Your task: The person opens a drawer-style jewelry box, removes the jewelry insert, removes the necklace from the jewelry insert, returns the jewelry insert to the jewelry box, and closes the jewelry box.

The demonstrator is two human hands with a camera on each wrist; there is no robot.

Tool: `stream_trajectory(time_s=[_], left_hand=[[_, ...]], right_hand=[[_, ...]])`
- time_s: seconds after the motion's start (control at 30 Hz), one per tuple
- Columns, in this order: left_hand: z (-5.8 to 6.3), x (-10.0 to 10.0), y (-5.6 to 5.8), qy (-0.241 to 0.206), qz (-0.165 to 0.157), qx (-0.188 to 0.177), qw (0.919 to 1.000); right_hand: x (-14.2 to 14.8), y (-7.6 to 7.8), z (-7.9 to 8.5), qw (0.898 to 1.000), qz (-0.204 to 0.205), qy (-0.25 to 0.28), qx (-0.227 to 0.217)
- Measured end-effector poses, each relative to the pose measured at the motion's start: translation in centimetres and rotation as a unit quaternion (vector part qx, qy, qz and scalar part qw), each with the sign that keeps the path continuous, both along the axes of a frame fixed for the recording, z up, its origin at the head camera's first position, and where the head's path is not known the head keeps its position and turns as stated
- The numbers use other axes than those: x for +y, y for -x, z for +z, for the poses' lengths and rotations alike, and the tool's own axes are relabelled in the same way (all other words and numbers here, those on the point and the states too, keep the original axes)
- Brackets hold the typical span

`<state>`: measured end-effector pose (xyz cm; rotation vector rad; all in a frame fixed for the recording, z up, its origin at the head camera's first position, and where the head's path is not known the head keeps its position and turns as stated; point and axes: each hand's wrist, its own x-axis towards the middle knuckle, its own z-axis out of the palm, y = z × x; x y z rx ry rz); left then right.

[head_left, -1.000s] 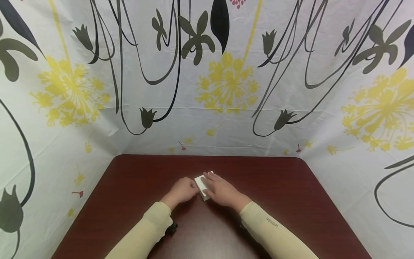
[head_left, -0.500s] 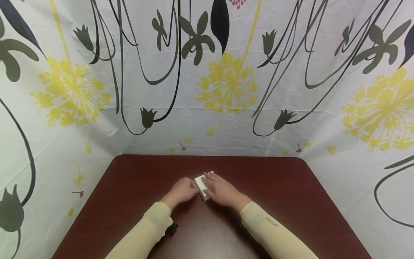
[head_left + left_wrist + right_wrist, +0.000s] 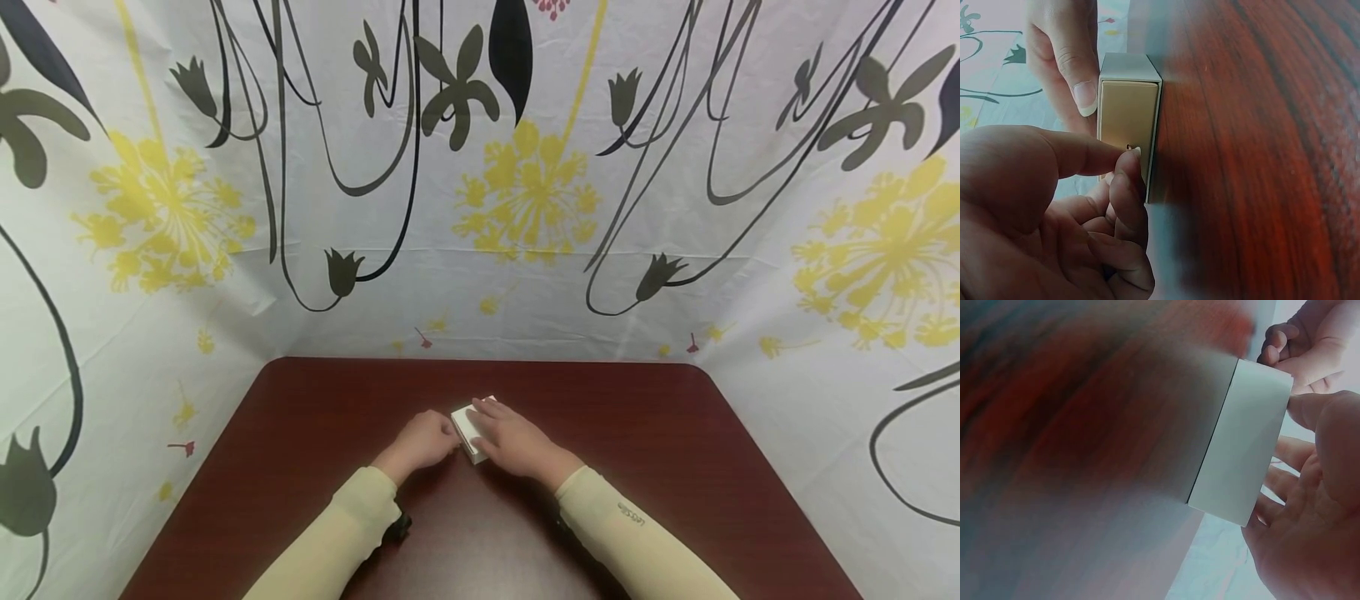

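Observation:
A small white box (image 3: 465, 425) with a sliding drawer lies at mid-table, near the far side. My right hand (image 3: 517, 446) rests on its top with the fingers extended; in the right wrist view the thumb is at the upper edge of the plain white side (image 3: 1241, 444). In the left wrist view the tan drawer front (image 3: 1129, 112) sits inside the white sleeve (image 3: 1130, 65). At that end, my left hand (image 3: 426, 439) pinches a tiny dark pull loop (image 3: 1129, 147) between thumb and index finger, its other fingers curled. The fingertips hide most of the loop.
The dark red wooden table (image 3: 360, 392) has rounded far corners. A white cloth with printed flowers (image 3: 540, 317) hangs behind it and along both sides. A black object (image 3: 399, 528) shows beneath the left sleeve (image 3: 330, 533).

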<state>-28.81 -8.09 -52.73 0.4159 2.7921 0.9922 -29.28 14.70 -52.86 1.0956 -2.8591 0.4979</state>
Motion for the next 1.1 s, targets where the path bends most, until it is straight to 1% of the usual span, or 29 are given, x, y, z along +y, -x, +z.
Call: stream_trajectory(time_s=[0.2, 0.53, 0.87, 1.1], left_hand=[[-0.28, -0.09, 0.17, -0.002, 0.001, -0.003, 1.0], [-0.06, -0.21, 0.04, -0.007, 0.002, -0.011, 0.9999], [-0.23, -0.36, 0.19, -0.003, 0.002, -0.011, 0.9999], [-0.19, -0.49, 0.2, -0.007, 0.002, -0.019, 0.9998]], right_hand=[[0.0, -0.13, 0.09, 1.0, 0.0, -0.001, -0.002], [0.01, 0.1, 0.06, 1.0, 0.006, -0.005, -0.004], [0.03, 0.01, 0.38, 1.0, 0.011, -0.008, -0.007], [-0.07, -0.05, 0.46, 1.0, 0.009, -0.004, -0.007]])
